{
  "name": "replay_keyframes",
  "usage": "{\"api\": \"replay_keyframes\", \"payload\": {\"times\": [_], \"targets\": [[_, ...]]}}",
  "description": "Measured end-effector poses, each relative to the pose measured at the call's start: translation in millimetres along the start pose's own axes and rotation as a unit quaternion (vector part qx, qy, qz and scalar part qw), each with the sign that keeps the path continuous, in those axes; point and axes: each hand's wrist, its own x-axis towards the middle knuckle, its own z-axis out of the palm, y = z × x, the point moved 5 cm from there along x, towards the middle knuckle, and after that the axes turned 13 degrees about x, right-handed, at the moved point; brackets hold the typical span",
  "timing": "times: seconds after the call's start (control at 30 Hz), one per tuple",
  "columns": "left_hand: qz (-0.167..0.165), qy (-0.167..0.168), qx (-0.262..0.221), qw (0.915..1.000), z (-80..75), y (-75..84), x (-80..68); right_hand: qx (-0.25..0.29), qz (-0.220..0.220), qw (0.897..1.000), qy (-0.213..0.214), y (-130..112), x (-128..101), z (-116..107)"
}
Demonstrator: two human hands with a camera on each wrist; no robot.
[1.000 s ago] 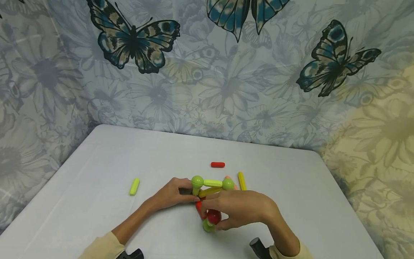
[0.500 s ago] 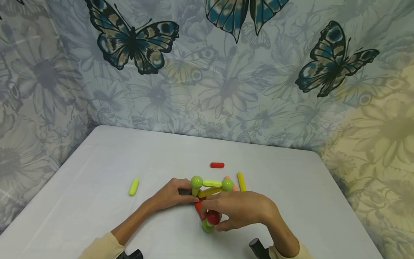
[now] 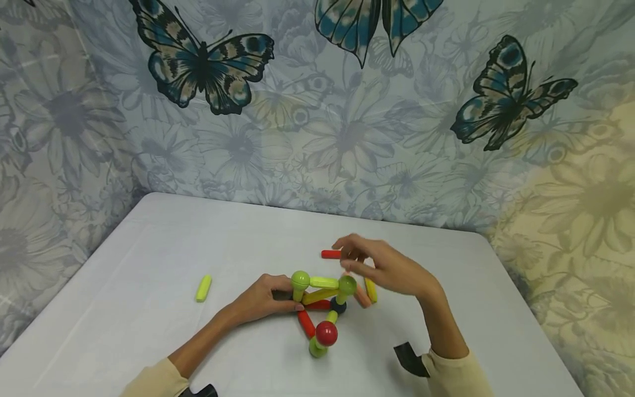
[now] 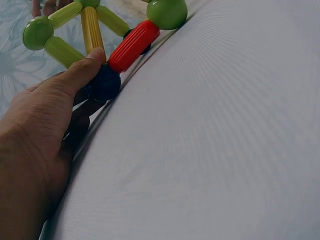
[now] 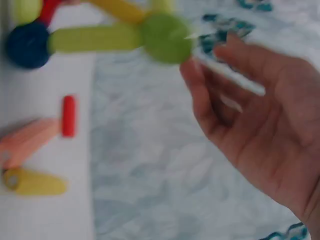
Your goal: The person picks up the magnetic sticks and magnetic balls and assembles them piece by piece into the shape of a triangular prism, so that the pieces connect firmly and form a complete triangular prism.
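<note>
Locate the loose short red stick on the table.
In the head view the short red stick lies on the white table, behind the stick-and-ball structure, right beside the right hand's fingertips.

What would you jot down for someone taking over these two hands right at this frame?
Left hand: grips the toy frame of sticks and balls at its left corner, thumb on the dark blue ball.
Right hand: open, holds nothing, raised over the table near the loose red stick.
Loose pieces: a green stick off to the left, a yellow stick and a pink stick beside the frame under the right hand.
Done: frame stands with a red ball at its near corner.
Left: four loose sticks not yet attached; the red one looks the likeliest next pick.
</note>
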Motion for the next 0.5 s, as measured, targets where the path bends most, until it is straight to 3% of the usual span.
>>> {"api": "replay_keyframes", "payload": {"times": [0.07,0.13,0.27,0.37,0.43,0.5], "targets": [[-0.005,-0.001,-0.001,1.0000,-0.2,-0.7,-1.2,-0.020,0.014,0.998,0.050,23.0,8.0,-4.3],[-0.008,-0.002,-0.002,1.0000,-0.3,-1.7,-2.6,-0.031,0.042,0.997,0.064,45.9,15.2,-0.8],[-0.005,-0.001,-0.001,1.0000,0.9,-3.6,-3.7,-0.038,0.111,0.993,0.015,75.9,22.6,18.3],[0.000,0.000,-0.003,1.0000,2.0,-4.4,-2.5,-0.058,0.141,0.988,-0.034,83.1,23.4,30.4],[0.001,-0.001,-0.002,1.0000,2.3,-4.6,-1.5,-0.092,0.136,0.985,-0.045,82.5,23.9,32.7],[0.002,-0.002,-0.003,1.0000,2.6,-4.5,-0.6,-0.127,0.133,0.983,-0.029,82.4,24.0,31.7]]}}
